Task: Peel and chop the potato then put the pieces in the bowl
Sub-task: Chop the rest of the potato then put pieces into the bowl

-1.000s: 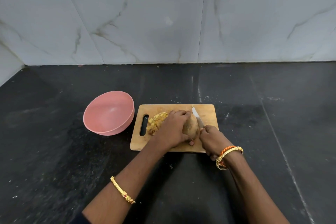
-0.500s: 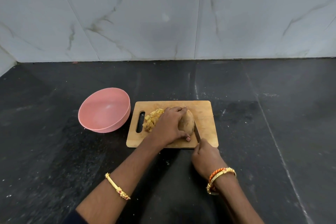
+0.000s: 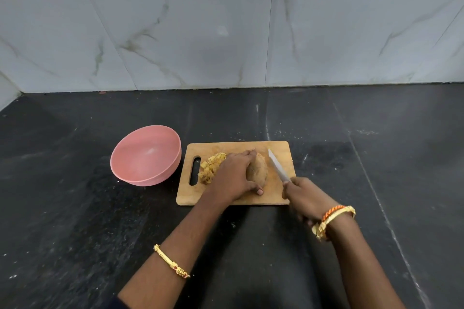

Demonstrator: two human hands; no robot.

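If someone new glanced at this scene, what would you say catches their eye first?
Most likely the pink bowl, bright on the black counter just left of the wooden cutting board. Next, the action on the board: the left hand holds a brown potato while the right hand grips a knife beside it. A small pile of yellow pieces lies near the board's handle slot.

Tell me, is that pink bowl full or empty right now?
Empty. The pink bowl shows only its bare inner surface, while the chopped pieces sit in a pile on the cutting board, beside the left hand.
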